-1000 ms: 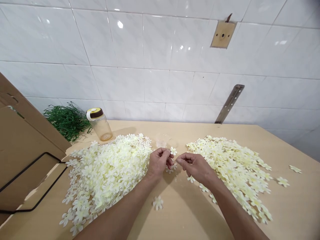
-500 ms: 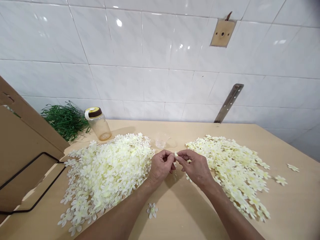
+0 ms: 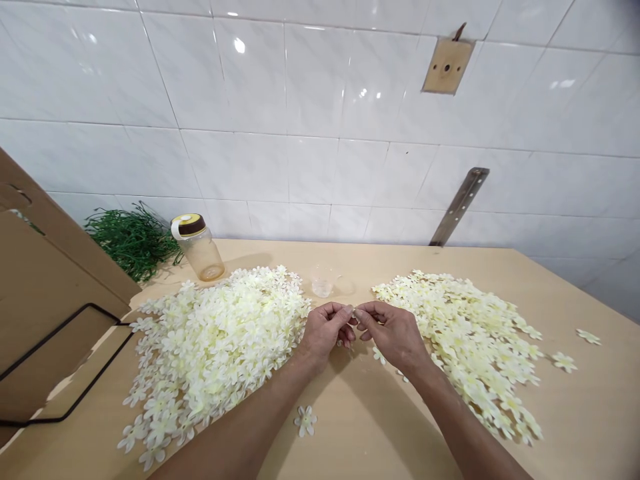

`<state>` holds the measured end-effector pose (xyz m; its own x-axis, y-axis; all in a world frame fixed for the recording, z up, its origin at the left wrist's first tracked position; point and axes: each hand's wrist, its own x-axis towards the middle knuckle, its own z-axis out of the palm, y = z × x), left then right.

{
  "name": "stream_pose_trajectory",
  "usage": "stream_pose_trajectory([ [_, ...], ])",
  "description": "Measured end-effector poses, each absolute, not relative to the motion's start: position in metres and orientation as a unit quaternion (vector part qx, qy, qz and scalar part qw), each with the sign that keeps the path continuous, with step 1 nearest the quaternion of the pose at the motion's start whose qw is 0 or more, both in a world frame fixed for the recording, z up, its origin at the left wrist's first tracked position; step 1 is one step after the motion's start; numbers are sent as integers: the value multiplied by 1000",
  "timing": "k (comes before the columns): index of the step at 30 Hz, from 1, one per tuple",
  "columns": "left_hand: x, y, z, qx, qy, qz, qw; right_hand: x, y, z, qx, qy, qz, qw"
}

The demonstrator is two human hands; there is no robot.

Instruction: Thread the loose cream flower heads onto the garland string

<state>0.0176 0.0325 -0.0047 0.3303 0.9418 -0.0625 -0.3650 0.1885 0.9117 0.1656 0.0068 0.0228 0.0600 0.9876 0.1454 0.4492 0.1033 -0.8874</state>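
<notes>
My left hand (image 3: pixel 327 331) and my right hand (image 3: pixel 391 331) meet above the middle of the table, fingertips pinched together. Between them shows a sliver of a small pale flower piece (image 3: pixel 355 313), mostly hidden by the fingers. Left of my left hand spreads a large heap of white artificial flowers (image 3: pixel 215 340). A yellower heap of artificial flowers (image 3: pixel 470 333) lies beyond my right hand. One single flower (image 3: pixel 305 421) rests on the table below my left wrist. Just behind the hands stands a small clear plastic cup (image 3: pixel 322 285).
A bottle with a brown and yellow lid (image 3: pixel 201 253) stands at the back left beside green plastic stems (image 3: pixel 131 241). A cardboard box (image 3: pixel 55 280) and a black wire frame (image 3: pixel 75 407) occupy the left side. Loose flowers (image 3: pixel 564 362) lie at right, and a metal bracket (image 3: pixel 459 208) is against the tiled wall.
My fingertips have drawn closer together, and the pale flower piece between them is now more covered. The heaps, bottle and cup stay in place.
</notes>
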Motion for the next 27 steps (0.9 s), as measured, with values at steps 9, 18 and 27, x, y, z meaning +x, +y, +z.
stream_pose_trajectory([
  [9, 18, 32, -3, 425, 350, 472, 689, 167, 5, 26, -591, -637, 285, 404],
  [18, 20, 32, -2, 435, 371, 475, 669, 164, 5, 29, -618, -601, 322, 391],
  [27, 21, 30, -2, 435, 366, 481, 667, 160, 3, 29, -637, -601, 284, 390],
])
